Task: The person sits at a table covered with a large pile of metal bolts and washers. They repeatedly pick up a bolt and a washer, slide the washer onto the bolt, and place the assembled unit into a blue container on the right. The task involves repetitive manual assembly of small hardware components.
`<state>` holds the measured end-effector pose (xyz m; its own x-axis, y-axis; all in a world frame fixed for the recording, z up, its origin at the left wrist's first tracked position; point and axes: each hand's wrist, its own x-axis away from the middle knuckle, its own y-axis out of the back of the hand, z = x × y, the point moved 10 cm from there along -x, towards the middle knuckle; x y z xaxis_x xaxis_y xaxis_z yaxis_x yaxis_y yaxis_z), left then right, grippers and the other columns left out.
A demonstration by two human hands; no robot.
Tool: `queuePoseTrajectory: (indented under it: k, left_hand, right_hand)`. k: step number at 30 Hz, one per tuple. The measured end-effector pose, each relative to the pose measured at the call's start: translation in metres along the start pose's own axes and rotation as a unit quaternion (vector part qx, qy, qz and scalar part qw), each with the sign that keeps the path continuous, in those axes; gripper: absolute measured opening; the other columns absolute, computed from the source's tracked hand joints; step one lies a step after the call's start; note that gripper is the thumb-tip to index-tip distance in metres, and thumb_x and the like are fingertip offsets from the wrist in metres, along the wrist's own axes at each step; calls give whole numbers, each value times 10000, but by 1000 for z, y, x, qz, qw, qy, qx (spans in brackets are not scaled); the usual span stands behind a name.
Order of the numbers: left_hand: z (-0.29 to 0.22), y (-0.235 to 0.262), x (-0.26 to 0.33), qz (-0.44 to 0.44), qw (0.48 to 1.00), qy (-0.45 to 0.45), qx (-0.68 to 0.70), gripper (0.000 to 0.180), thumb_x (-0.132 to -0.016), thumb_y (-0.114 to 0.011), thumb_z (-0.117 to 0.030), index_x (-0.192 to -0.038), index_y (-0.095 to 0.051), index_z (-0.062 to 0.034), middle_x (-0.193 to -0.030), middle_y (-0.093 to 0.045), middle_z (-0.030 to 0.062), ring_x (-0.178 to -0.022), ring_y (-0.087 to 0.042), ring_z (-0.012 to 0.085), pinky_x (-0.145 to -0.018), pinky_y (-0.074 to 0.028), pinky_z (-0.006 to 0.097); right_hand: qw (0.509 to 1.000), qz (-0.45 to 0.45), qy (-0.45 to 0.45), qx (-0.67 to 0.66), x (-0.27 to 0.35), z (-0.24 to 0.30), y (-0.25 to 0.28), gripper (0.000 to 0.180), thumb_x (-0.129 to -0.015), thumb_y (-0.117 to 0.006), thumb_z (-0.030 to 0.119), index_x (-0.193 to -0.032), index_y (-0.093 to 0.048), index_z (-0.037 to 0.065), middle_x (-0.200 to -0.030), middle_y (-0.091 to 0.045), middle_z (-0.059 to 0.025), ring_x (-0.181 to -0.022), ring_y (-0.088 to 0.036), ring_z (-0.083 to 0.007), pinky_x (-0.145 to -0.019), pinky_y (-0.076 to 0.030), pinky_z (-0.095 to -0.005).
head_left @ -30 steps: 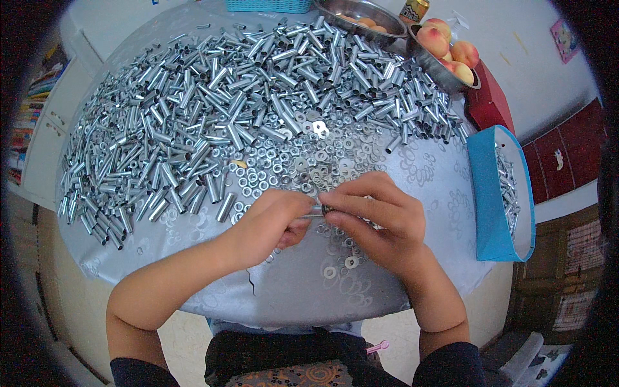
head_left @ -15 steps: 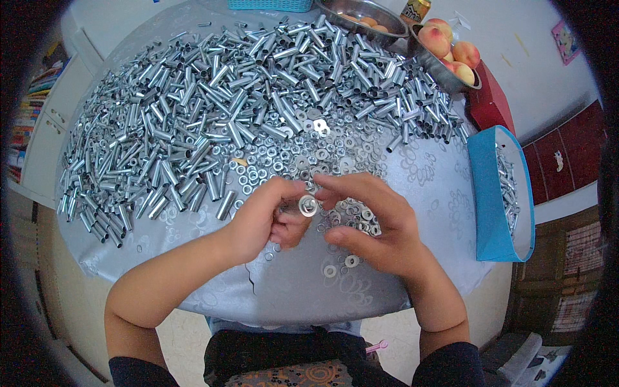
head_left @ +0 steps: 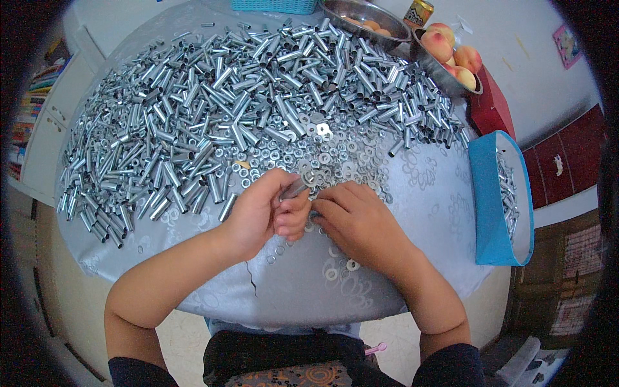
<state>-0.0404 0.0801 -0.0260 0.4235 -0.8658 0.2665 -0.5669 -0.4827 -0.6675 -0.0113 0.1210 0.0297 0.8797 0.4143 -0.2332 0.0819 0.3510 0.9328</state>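
My left hand (head_left: pixel 264 209) is closed around a shiny metal tube (head_left: pixel 294 189), held tilted above the table. A ring-shaped washer (head_left: pixel 309 178) shows at its upper end. Just to the right, my right hand (head_left: pixel 364 226) reaches palm down into the loose washers (head_left: pixel 366 155). Its fingers are curled together and their tips are partly hidden, so whatever they pinch cannot be made out. Beyond both hands spreads a large heap of silvery metal tubes (head_left: pixel 193 97), with nuts and washers along its near side.
A blue fabric box (head_left: pixel 487 200) holding metal parts stands at the right edge. Metal bowls of peaches (head_left: pixel 467 58) and eggs (head_left: pixel 371 26), a drink can (head_left: pixel 419 13) and a turquoise basket (head_left: pixel 274 6) sit at the back. Several washers (head_left: pixel 352 265) lie near the front.
My right hand has turned palm down, and its spread fingers have curled together into the washers. My left hand has tilted the tube, whose end faced up before.
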Motion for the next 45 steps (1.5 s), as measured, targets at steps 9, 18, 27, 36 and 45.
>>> queuePoseTrajectory:
  k: [9,18,27,36,45]
  left_hand:
    - [4,5,-1,-69,992,34,-95,397,-886,-320,-359,-557,-317,-135,-463,-281,-19,-421,-282,109,-468,-295,280]
    - [10,9,-1,-77,995,36,-58,296,-911,-369,-296,-737,-442,-67,-500,-282,-22,-421,-266,104,-418,-250,257]
    - [3,8,1,-83,991,6,-109,416,-911,-401,-317,-582,-397,-62,-506,-354,9,-447,-357,107,-425,-313,259]
    - [10,10,3,-74,974,11,-212,440,-911,-389,-366,-596,-412,-59,-540,-367,-3,-477,-348,95,-444,-304,247]
    - [-4,-2,4,-61,952,-36,-298,507,-914,-350,-401,-564,-441,-47,-505,-415,14,-464,-378,91,-436,-318,239]
  right_hand:
    - [962,-187,-100,-173,8,-18,66,250,-720,-629,62,-966,-589,60,-913,-582,-104,-857,-547,-271,-751,-440,-351]
    - [962,-176,-46,-202,6,-8,60,249,-715,-645,56,-960,-598,52,-854,-595,-103,-786,-572,-254,-692,-464,-329]
    - [948,-176,-123,-234,7,-16,62,189,-715,-665,83,-886,-601,34,-705,-577,-86,-634,-572,-218,-594,-464,-303]
    - [943,-118,-156,-270,11,-24,49,305,-708,-687,104,-984,-571,51,-825,-594,-78,-636,-570,-170,-570,-460,-275]
    - [962,-113,-84,-233,7,-13,54,341,-680,-695,93,-992,-565,49,-874,-579,-93,-666,-562,-206,-591,-467,-280]
